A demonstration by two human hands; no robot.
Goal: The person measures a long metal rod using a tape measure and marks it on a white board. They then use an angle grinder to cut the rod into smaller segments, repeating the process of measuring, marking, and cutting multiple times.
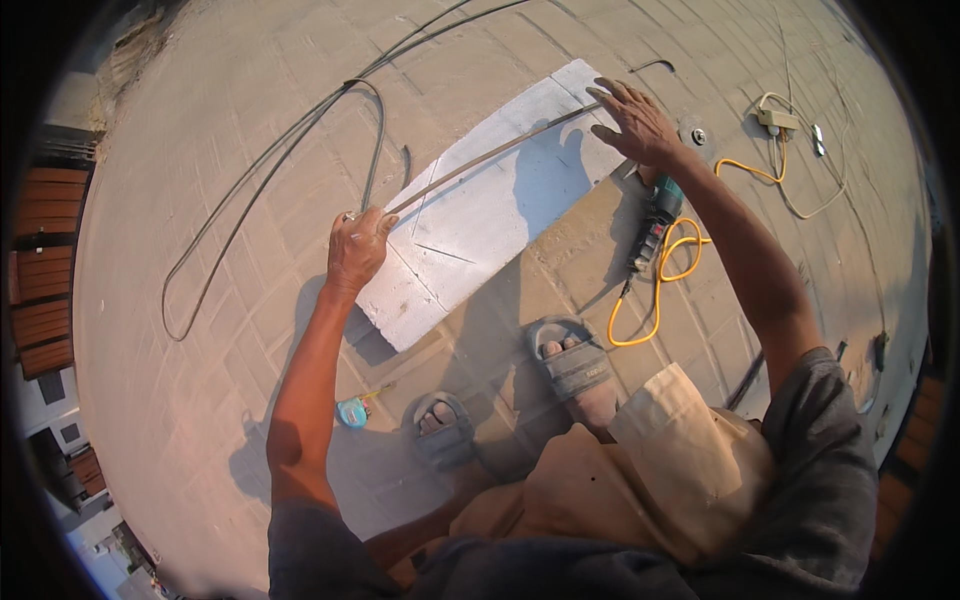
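Note:
A long white block (480,235), resembling aerated concrete, lies slantwise on the paving before me, with dark lines across its top. Along it stretches a thin straight brown bar (497,153). My left hand (358,248) is closed around the bar's near-left end at the block's edge. At the far-right end my right hand (640,125) is open, fingers spread over the bar's tip and the block; its shadow falls on the white face. Beneath my right forearm rests a green and black angle grinder (656,225), its disc (697,135) partly showing beyond the arm.
A yellow cord (660,290) loops from the grinder toward a socket box (778,120) at the far right. Dark cable or hose (290,130) curls across the paving at left. A teal tape measure (352,412) lies near my sandalled feet (572,355).

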